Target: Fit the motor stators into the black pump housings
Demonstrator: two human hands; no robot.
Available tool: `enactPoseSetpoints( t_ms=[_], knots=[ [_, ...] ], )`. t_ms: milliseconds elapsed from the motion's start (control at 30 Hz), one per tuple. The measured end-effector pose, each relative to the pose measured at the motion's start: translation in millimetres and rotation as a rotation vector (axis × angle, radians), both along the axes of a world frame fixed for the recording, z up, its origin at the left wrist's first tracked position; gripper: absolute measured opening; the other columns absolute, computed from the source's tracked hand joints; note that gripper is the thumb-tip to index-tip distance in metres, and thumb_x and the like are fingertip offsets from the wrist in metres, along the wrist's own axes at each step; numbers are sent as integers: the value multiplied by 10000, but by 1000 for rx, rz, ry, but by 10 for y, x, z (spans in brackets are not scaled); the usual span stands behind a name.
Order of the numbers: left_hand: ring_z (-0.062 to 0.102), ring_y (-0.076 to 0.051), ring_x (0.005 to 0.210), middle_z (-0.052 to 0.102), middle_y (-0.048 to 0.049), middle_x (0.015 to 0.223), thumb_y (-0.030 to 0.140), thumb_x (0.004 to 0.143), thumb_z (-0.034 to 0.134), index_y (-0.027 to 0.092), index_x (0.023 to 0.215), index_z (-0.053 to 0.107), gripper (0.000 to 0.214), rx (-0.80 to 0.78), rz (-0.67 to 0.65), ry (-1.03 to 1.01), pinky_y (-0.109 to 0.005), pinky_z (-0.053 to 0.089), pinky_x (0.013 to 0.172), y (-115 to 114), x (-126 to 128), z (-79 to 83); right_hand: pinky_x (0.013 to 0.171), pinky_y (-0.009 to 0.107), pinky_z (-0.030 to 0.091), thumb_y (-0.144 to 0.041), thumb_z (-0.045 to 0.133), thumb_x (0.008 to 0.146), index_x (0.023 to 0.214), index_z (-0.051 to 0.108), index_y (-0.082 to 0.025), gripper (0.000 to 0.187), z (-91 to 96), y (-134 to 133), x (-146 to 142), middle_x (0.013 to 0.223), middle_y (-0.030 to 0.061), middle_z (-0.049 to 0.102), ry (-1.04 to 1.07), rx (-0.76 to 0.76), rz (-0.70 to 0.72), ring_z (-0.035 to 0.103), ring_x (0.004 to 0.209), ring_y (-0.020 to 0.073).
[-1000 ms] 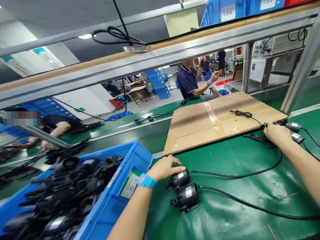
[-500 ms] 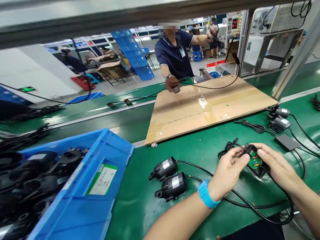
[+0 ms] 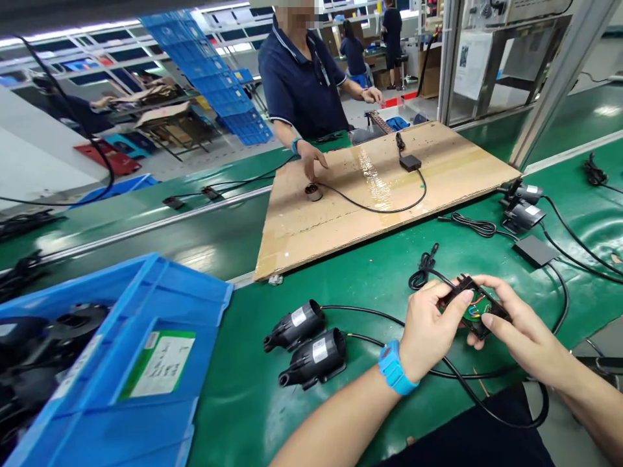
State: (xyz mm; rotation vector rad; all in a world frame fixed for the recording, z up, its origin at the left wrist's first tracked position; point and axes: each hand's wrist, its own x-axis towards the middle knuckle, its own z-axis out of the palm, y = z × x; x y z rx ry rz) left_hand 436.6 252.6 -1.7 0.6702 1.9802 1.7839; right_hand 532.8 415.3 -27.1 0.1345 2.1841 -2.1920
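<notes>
Casing (image 3: 491, 305) w/ PCB (image 3: 475, 312) btwn L hand (image 3: 432, 331) & R hand (image 3: 528, 321), both clamped on it.

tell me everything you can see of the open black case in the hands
The rectangular case is black and looks plastic. Its open face shows a green circuit board with red, blue and yellow wires. It is held at a slant over the green bench by the left hand and right hand, both thumbs on its open side. A black cable appears to leave its far end; its underside is hidden.
</notes>
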Motion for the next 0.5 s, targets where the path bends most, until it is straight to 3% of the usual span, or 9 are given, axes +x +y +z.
enactPoseSetpoints(
  t_ms=[67, 133, 200, 267, 367, 433, 500],
  knots=[
    [622, -173, 783, 664, -83, 984, 490, 973, 597, 131, 1215, 720, 450, -35, -62, 4, -301, 532, 705, -4, -11, -47, 753, 345, 613, -426, 511, 1051, 1481, 337, -326, 474, -2, 71, -32, 1030, 34, 659, 20, -8, -45, 675, 760, 173],
    [650, -221, 973, 656, -125, 1238, 489, 959, 621, 156, 1489, 511, 636, -125, -127, 54, -371, 543, 860, -27, -22, -98, 672, 348, 605, -417, 501, 1029, 1475, 309, -320, 495, -14, 240, -68, 951, 23, 677, 1, -19, -114, 684, 719, 194],
    [599, -267, 1176, 577, -150, 1412, 494, 939, 652, 168, 1603, 312, 814, -238, -198, 126, -447, 497, 1018, -57, -26, -138, 635, 354, 588, -426, 481, 1000, 1458, 305, -315, 503, -40, 472, -85, 916, 17, 693, -43, 57, -219, 697, 713, 216],
    [530, -291, 1294, 545, -153, 1457, 508, 936, 658, 172, 1609, 288, 838, -335, -275, 209, -502, 417, 1127, -82, -18, -158, 668, 366, 573, -453, 426, 989, 1435, 332, -298, 482, -79, 699, -72, 803, -5, 680, -111, 360, -309, 701, 723, 230],
    [490, -319, 1334, 546, -141, 1460, 532, 924, 677, 193, 1573, 362, 797, -460, -364, 325, -550, 362, 1164, -97, 17, -158, 716, 470, 527, -534, 417, 953, 1352, 473, -261, 487, -152, 940, -15, 698, 17, 641, -245, 905, -380, 683, 737, 311],
    [493, -331, 1318, 554, -135, 1449, 538, 912, 694, 198, 1532, 426, 757, -526, -403, 375, -556, 370, 1147, -97, 43, -153, 711, 516, 488, -626, 467, 914, 1276, 569, -257, 527, -197, 1050, 27, 801, 70, 664, -283, 1090, -428, 671, 826, 383],
    [497, -333, 1302, 568, -127, 1429, 533, 906, 707, 198, 1487, 484, 707, -564, -424, 407, -543, 384, 1130, -95, 60, -152, 719, 496, 485, -693, 466, 916, 1246, 604, -271, 552, -229, 1163, 46, 908, 83, 673, -206, 1194, -486, 659, 925, 385]
  ],
)
